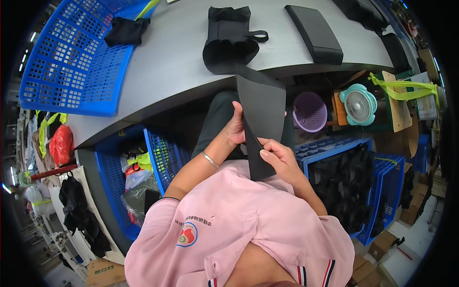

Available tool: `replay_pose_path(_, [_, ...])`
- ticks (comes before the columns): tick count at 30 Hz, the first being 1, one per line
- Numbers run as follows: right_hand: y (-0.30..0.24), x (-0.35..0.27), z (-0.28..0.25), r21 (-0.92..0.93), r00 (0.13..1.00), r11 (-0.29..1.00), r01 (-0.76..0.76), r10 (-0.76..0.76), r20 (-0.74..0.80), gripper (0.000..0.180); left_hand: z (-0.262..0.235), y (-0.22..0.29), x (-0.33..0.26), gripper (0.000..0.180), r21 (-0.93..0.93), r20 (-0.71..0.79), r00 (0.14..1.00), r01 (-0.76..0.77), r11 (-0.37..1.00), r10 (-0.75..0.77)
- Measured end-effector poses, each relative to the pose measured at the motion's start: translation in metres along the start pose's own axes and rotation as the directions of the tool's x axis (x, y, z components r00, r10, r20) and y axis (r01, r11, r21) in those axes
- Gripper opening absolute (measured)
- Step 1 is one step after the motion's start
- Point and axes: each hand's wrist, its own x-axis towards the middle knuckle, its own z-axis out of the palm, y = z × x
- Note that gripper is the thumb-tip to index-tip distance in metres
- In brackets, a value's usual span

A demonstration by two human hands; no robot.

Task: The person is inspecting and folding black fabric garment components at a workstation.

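A long black sheet of foam-like material [264,103] is held upright over my lap, bent along its length. My left hand [234,125] is closed on its left edge, the thumb pointing up along the side. Lower down, my right hand [278,157] pinches the edge where the sheet folds over. The far end of the sheet comes close to a black fabric piece with a side loop [229,40] lying on the table's front edge. To the right of that lies a stack of flat black panels [315,36].
On the grey table [167,52], a blue basket [71,62] stands left with a black cloth piece [126,31] over its rim. Below are a blue crate of bags [111,167], a purple basket [310,112], a teal fan [358,105] and a crate of black pieces [337,184].
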Motion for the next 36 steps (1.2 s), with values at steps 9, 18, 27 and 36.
replay_pose_path(9, [-0.01, 0.001, -0.018, 0.42, 0.973, 0.889, -0.183, 0.102, 0.208, 0.015, 0.029, 0.018, -0.016, 0.132, 0.175, 0.138, 0.97, -0.224, 0.959, 0.201])
replay_pose_path(18, [-0.003, 0.013, -0.01, 0.357, 0.989, 0.923, -0.143, 0.125, 0.075, 0.008, 0.016, 0.034, -0.035, 0.104, 0.107, -0.023, 0.92, -0.388, 0.915, 0.392])
replay_pose_path(27, [-0.009, 0.044, 0.003, -0.445, 0.964, 0.889, 0.107, -0.202, -0.172, 0.052, 0.022, 0.041, -0.044, 0.049, 0.273, -0.516, 0.746, -0.322, 0.907, 0.42])
replay_pose_path(36, [0.017, 0.08, -0.008, 0.194, 0.977, 0.981, 0.011, 0.03, -0.21, 0.047, -0.006, 0.088, -0.011, 0.035, 0.96, 0.038, 0.321, 0.251, -0.124, 0.946])
